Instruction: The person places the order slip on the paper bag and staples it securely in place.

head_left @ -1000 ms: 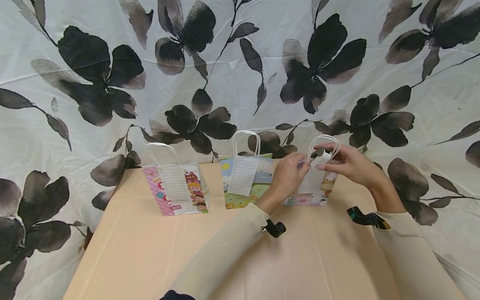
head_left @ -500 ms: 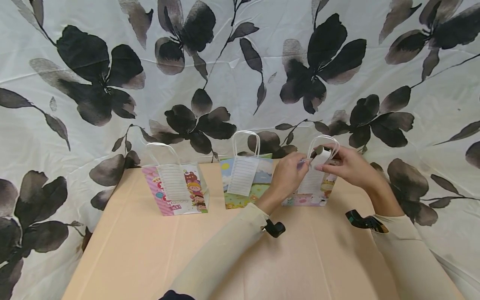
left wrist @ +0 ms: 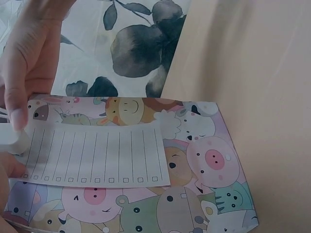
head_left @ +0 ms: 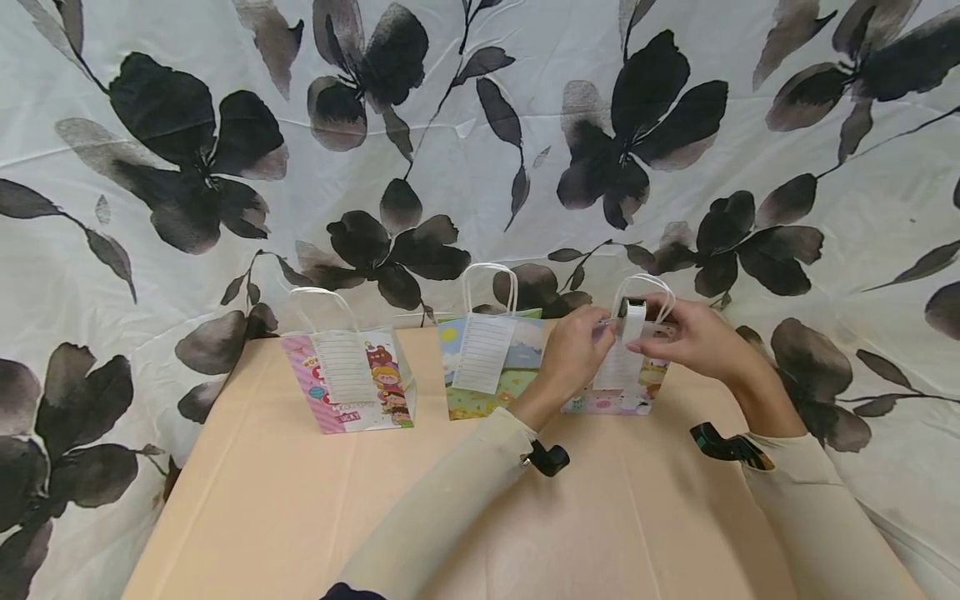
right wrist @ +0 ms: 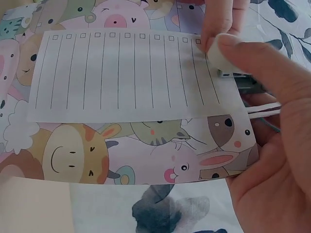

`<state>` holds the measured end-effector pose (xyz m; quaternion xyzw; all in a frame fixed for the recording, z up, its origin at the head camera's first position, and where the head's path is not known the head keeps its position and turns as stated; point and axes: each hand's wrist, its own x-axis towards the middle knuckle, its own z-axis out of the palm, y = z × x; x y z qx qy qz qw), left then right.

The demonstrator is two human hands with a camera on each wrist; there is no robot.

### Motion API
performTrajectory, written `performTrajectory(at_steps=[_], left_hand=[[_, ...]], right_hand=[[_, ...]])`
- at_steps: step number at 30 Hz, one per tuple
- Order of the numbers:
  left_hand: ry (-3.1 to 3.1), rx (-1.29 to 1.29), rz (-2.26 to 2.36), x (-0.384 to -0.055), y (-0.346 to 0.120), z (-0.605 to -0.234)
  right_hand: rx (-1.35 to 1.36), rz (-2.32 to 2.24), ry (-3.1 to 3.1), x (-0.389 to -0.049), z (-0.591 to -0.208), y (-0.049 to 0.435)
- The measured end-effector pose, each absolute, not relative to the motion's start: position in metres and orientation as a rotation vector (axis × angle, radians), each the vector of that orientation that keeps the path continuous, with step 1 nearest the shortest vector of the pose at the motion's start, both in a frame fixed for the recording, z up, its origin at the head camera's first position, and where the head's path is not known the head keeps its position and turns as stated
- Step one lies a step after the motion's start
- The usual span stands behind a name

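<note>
My right hand grips a small white stapler at the top edge of the right-hand paper gift bag, which is printed with cartoon animals. The stapler lies across the top end of a lined checklist sheet that hangs over the bag's front, with my right thumb on it. Beside it, my left hand pinches the sheet and the bag's rim. White twisted handles rise between the two hands. The stapler's lower part is hidden behind the bag's top edge.
Two more gift bags stand to the left: one with a sky and meadow print and one pink, each with a lined sheet on its front. They stand on a peach-coloured table before a floral cloth.
The white stapler has turned from a tilt to nearly upright in my right hand, which has shifted slightly left. My left hand holds its place, and the bags stay put.
</note>
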<state>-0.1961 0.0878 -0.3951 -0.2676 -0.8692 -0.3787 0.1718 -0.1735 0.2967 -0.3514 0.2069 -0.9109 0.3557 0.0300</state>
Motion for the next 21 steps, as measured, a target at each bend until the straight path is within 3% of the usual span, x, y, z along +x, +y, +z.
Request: performTrajectory(at_steps=[6, 21], left_hand=[[-2.459, -0.768, -1.074, -0.1969, 0.0880, -0.3975], [-2.467, -0.774, -1.066, -0.1954, 0.0879, -0.3955]], right_hand=[[0.557, 0.855, -2.787, -0.1737, -0.3556, 0.2924], [0.375, 0.870, -2.817, -0.1652, -0.3521, 0.2861]])
